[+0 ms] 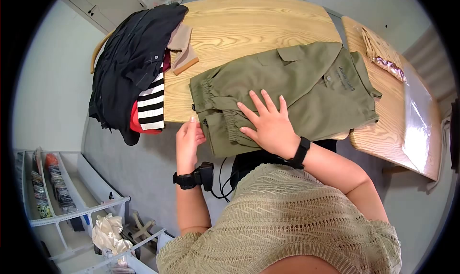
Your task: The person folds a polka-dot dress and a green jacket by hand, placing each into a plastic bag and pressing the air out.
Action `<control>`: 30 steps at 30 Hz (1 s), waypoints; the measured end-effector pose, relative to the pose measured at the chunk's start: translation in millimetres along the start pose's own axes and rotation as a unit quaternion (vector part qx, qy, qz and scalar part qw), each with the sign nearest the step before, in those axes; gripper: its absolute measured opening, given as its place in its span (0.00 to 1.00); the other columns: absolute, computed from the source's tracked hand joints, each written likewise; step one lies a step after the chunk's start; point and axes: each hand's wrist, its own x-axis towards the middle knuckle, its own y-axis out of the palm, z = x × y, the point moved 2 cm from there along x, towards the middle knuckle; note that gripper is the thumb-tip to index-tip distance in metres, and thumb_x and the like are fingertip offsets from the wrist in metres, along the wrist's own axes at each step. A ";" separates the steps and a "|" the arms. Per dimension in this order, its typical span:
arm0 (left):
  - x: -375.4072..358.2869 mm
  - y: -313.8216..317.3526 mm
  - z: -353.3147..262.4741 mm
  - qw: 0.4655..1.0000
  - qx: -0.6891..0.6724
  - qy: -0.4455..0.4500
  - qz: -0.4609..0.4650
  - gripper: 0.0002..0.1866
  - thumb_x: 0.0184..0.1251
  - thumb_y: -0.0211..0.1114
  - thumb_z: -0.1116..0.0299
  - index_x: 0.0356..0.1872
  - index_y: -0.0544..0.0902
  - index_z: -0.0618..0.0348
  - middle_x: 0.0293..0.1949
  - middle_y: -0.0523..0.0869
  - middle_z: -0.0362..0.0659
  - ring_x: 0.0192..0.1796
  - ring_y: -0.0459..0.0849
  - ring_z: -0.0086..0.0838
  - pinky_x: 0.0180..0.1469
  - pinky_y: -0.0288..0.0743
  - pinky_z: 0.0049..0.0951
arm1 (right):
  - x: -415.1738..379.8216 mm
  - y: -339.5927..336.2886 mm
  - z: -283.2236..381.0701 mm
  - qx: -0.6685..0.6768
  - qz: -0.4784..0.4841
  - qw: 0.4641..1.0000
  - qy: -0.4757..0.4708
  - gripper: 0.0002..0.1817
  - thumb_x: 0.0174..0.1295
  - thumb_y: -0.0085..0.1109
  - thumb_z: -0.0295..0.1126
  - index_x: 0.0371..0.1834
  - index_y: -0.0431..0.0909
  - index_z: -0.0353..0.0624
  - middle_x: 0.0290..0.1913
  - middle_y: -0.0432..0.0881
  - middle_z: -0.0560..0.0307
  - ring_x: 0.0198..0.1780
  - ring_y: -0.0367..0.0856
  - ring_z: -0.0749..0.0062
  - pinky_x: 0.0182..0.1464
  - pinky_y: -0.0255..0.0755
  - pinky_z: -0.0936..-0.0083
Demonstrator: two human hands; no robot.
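Note:
A folded olive-green jacket (306, 94) lies across the front of the wooden table, its gathered, elastic hem toward the left and small dark lettering toward the right. Part of it hangs over the near table edge. My right hand (270, 125) rests flat on it, fingers spread over the fabric near the gathered part. At the jacket's left edge, beside a dark toggle, is my left hand (189, 137), fingers curled together. Its fingertips reach the fabric edge; whether they pinch any cloth I cannot make out.
A pile of clothes with a black jacket (139, 58) on top covers the table's (258, 20) left end. On a side table (383, 125) lie a tan packaged item (383, 53) and a clear plastic sheet (416, 130). A divided white storage bin (79, 211) stands at the lower left.

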 end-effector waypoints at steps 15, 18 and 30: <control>-3.0 43.4 -4.0 0.982 -0.128 0.135 -0.006 0.15 0.73 0.54 0.68 0.54 0.72 0.67 0.52 0.79 0.44 0.50 0.76 0.25 0.55 0.69 0.27 | 7.8 11.3 -14.4 0.028 -0.017 0.997 -0.075 0.27 0.65 0.51 0.52 0.68 0.66 0.64 0.72 0.60 0.56 0.74 0.55 0.58 0.67 0.48 0.36; -12.4 33.7 6.8 0.981 -0.150 0.116 -0.031 0.15 0.74 0.54 0.68 0.54 0.71 0.66 0.52 0.78 0.45 0.50 0.76 0.26 0.54 0.70 0.28 | 16.6 12.1 -13.8 0.046 -0.002 0.993 -0.107 0.26 0.66 0.49 0.53 0.68 0.66 0.65 0.72 0.60 0.57 0.74 0.55 0.58 0.68 0.48 0.37; -25.4 8.2 28.4 0.975 -0.223 0.026 0.010 0.21 0.75 0.50 0.58 0.58 0.69 0.65 0.56 0.77 0.46 0.55 0.77 0.31 0.57 0.72 0.33 | 18.2 -12.0 -56.8 0.023 0.104 0.993 0.057 0.33 0.69 0.40 0.55 0.74 0.56 0.51 0.75 0.53 0.47 0.77 0.45 0.57 0.72 0.40 0.44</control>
